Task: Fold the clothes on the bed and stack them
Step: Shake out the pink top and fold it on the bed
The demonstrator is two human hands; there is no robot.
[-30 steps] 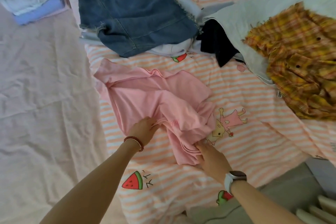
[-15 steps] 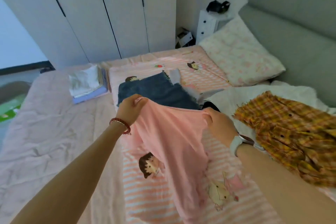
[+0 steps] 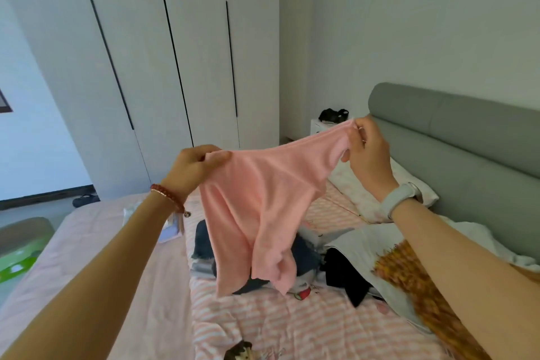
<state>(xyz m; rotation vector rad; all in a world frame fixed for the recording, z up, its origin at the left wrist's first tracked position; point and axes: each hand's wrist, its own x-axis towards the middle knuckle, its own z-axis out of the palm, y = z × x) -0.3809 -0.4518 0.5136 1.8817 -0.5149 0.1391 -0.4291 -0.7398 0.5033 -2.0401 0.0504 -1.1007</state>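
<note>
A pink garment [image 3: 260,207] hangs in the air above the bed, stretched between both hands. My left hand [image 3: 193,169] pinches its left top corner, and my right hand [image 3: 366,155] pinches the right top corner, held a little higher. The cloth's lower part dangles free and hides part of a denim piece [image 3: 304,257] on the striped pink bedsheet [image 3: 292,327]. A dark garment [image 3: 347,278], a white cloth [image 3: 359,245] and a yellow plaid shirt [image 3: 409,280] lie to the right of it.
A small folded stack [image 3: 169,231] sits on the bed behind my left wrist. A grey headboard [image 3: 455,137] and a pillow [image 3: 365,193] are at the right. White wardrobe doors [image 3: 175,67] stand ahead, with a nightstand [image 3: 321,126] and a green object [image 3: 17,254] on the floor.
Both hands took hold of the pink garment on the bed, lifted it and spread it apart at chest height. The view tilted up from the bed to the room.
</note>
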